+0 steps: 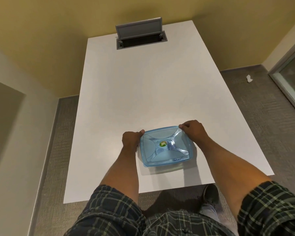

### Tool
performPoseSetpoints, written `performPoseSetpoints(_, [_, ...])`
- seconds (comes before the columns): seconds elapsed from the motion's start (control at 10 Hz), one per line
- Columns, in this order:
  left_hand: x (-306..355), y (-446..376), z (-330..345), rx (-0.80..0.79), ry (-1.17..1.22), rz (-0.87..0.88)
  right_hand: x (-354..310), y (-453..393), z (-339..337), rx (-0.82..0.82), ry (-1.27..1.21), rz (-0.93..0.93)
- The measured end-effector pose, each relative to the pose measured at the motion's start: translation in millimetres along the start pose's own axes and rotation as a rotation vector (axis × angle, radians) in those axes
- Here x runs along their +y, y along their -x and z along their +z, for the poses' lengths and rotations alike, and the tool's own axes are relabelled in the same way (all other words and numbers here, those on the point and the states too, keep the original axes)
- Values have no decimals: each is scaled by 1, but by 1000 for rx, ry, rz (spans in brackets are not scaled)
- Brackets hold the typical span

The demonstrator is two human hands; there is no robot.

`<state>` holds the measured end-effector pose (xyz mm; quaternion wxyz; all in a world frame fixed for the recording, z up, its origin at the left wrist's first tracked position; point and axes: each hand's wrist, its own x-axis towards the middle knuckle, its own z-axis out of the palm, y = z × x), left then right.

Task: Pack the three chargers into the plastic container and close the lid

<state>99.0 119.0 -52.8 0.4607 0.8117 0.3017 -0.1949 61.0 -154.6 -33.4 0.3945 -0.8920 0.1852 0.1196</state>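
A blue translucent plastic container (165, 148) sits near the front of the white table (134, 92), with its lid on top and a small green sticker in the lid's middle. My left hand (130, 139) grips the lid's far left corner, thumb on the rim. My right hand (193, 131) grips the far right corner with fingers curled over the edge. No charger shows; what lies inside the container is hidden by the lid.
A grey cable hatch (140, 35) stands open at the table's far end. Grey carpet surrounds the table, with a white scrap (249, 78) on the floor at right. A shoe (210, 195) shows under the front edge.
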Motion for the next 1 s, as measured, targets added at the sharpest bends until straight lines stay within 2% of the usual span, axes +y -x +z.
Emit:
performPoseSetpoints(0.2, [-2, -1, 0, 21, -36, 8, 6, -5, 1, 28, -263, 122])
performPoseSetpoints(0.6, [1, 4, 0, 40, -74, 56, 10, -8, 6, 36, -285, 110])
performPoseSetpoints(0.7, [5, 20, -3, 44, -97, 187, 10, -5, 5, 49, -236, 102])
performPoseSetpoints(0.9, [7, 42, 0, 191, -820, 620, 3, 8, 4, 112, 166, -62])
performPoseSetpoints(1.0, [3, 44, -3, 260, -895, 757, 3, 17, 0, 256, 435, -245])
